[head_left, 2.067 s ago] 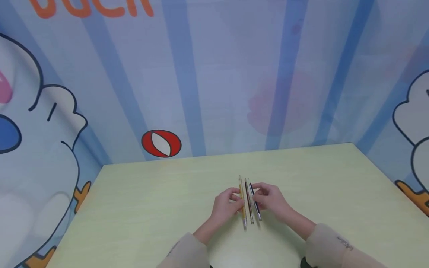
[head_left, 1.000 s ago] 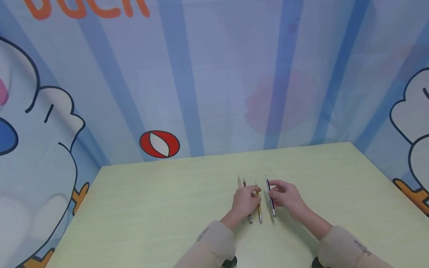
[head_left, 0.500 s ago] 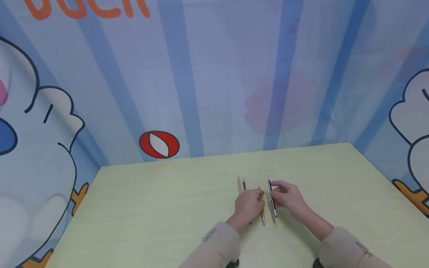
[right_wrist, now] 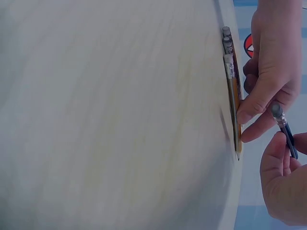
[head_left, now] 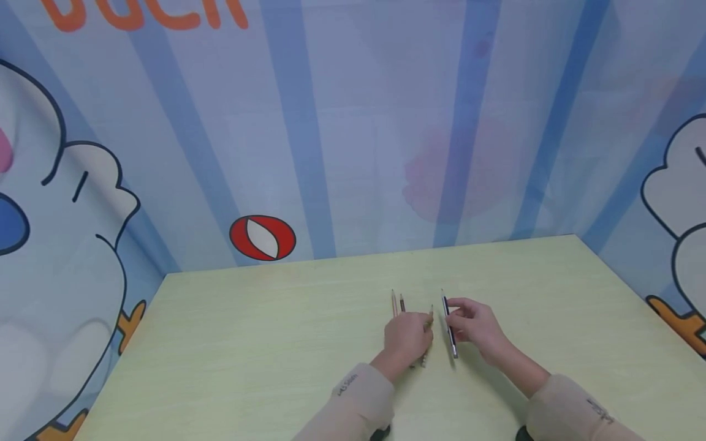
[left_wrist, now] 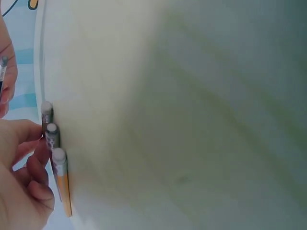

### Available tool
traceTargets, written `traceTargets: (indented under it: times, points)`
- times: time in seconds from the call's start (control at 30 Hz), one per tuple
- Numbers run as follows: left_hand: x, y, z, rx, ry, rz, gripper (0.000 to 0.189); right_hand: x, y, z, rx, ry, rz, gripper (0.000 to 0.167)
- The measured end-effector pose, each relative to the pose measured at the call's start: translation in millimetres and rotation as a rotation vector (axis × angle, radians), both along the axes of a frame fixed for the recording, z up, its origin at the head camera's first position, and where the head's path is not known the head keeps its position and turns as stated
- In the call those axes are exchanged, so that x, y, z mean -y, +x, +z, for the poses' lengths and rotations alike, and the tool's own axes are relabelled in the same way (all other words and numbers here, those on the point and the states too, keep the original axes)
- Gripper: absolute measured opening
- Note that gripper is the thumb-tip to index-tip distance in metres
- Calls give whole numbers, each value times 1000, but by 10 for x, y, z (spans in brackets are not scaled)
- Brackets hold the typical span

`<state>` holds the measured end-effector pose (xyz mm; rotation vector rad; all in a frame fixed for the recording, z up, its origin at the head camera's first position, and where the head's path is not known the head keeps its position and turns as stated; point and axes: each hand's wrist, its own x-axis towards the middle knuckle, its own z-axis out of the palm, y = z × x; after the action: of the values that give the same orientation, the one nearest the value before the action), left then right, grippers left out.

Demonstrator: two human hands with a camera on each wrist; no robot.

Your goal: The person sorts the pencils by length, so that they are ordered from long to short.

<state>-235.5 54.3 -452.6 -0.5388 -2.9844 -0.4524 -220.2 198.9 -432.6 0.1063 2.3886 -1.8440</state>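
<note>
My left hand (head_left: 407,337) pinches a yellow pencil (right_wrist: 234,93) between thumb and fingers, low over the table. In the head view the hand covers most of this pencil, leaving its tip and eraser end in sight. Just left of it lie two more pencils, a pinkish one (head_left: 394,301) and a dark reddish one (head_left: 402,303), partly hidden under the hand. My right hand (head_left: 478,324) holds a dark blue pencil (head_left: 449,324) by its side, thumb and fingertips on it, a small gap to the right of the yellow one. All the pencils point away from me.
The pale green table (head_left: 265,343) spreads around both hands. A printed backdrop (head_left: 364,153) with blue stripes stands along its far edge and both sides. Beige sleeves (head_left: 353,395) cover my forearms.
The yellow pencil has gone from the left of the others to their right, and its eraser end has lately swung left. My right hand has carried the dark blue pencil rightward.
</note>
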Motion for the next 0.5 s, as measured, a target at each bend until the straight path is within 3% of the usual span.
traceTargets:
  times: [0.23, 0.5]
  points:
    - [46, -16, 10, 39, -75, -17, 21, 4, 10, 8, 10, 2, -12, 40]
    - [130, -20, 54, 82, 3, 2, 15, -6, -6, -20, 16, 4, -14, 40]
